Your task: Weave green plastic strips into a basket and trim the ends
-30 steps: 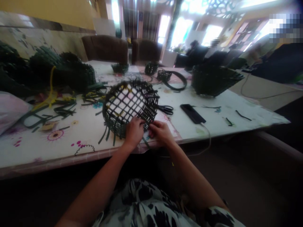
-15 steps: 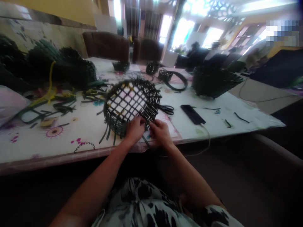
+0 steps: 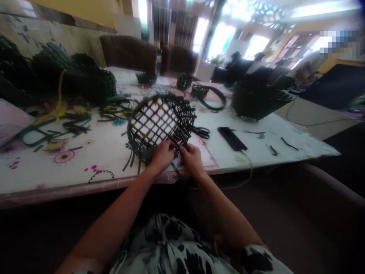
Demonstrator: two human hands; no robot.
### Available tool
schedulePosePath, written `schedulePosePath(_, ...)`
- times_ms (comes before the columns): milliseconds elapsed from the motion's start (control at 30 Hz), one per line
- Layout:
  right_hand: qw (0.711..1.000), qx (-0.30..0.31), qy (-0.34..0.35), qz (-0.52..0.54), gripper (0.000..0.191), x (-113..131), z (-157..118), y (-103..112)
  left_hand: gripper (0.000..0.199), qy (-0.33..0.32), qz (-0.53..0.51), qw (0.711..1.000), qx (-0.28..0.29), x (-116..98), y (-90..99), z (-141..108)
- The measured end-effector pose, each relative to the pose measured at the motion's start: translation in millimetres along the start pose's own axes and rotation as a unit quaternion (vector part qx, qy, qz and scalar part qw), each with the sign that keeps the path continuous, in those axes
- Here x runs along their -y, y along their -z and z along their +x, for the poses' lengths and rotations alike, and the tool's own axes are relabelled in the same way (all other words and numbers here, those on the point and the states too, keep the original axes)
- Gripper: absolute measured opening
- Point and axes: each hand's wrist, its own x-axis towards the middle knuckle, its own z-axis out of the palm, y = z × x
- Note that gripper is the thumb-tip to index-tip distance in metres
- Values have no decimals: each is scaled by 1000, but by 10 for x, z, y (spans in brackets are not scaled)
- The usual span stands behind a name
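Note:
A round dark green woven basket (image 3: 186, 121) lies tilted on the table near its front edge, its open lattice facing up toward me. Loose strip ends stick out at its lower left and below. My left hand (image 3: 164, 154) is closed on the near rim, the thumb and fingers pinching the weave. Just to its right, my right hand (image 3: 192, 156) is pinched at the same rim; whether a single strip sits between its fingertips is too small to make out. Behind the basket's right side lie dark-handled scissors (image 3: 202, 132).
A black phone (image 3: 232, 139) with a white cable lies to the right, near cut strips (image 3: 289, 144). Green and yellow strips (image 3: 75, 125) litter the left side. Larger woven baskets (image 3: 253, 101) stand at right and far left; small ones (image 3: 146, 78) stand behind. People sit in the background.
The basket has shifted slightly to the right and turned a little. Both hands stay at its near rim, almost in the same place.

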Motion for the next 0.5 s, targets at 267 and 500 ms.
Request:
schedulePosePath(267, 971, 173, -96, 138, 29, 28, 55, 240, 20, 22, -43, 999, 19, -21, 22, 21)
schedulePosePath(500, 965, 166, -120, 166, 14, 43, 53, 258, 23, 18, -44, 999, -6, -9, 24, 31)
